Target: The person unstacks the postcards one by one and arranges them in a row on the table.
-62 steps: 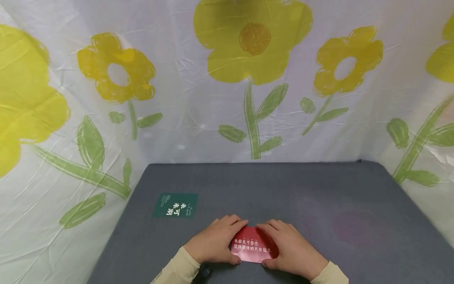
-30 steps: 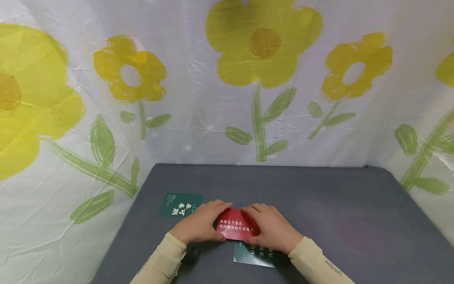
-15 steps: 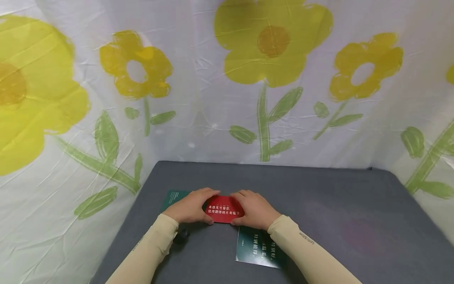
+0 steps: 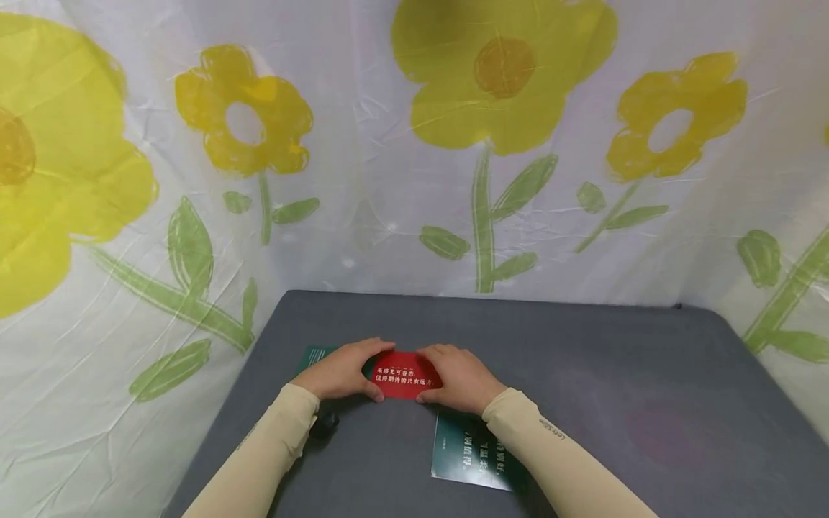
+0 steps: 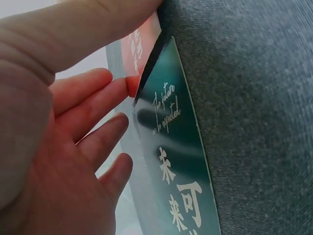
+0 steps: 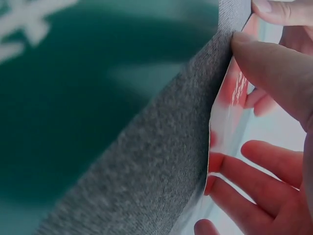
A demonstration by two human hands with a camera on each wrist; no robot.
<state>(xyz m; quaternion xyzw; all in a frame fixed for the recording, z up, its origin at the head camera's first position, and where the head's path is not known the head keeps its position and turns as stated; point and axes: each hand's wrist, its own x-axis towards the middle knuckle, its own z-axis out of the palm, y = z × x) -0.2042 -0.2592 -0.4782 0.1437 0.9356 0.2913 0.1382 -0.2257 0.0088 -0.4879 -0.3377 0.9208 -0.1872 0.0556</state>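
Between both hands, in the head view, is a red card (image 4: 404, 375) with white Chinese characters. My left hand (image 4: 343, 370) holds its left end, and my right hand (image 4: 463, 378) its right end. Thumbs press the near edge while fingers reach the far edge, and the right wrist view shows the card (image 6: 238, 93) slightly bowed. A dark green card (image 4: 316, 355) lies partly hidden under my left hand; the left wrist view shows its white lettering (image 5: 168, 169). Nearer me, another green card (image 4: 469, 453) lies partly beneath my right forearm. Whether the red card touches the table is unclear.
A dark grey cloth-covered table (image 4: 615, 403) stretches out around the cards. Behind and beside it hangs a white curtain (image 4: 363, 180) printed with yellow flowers. A small black object (image 4: 324, 424) sits at my left wrist.
Both hands have carried the red card left and away from me. The nearer green card has come into view from under it. My left hand now covers part of the far green card.
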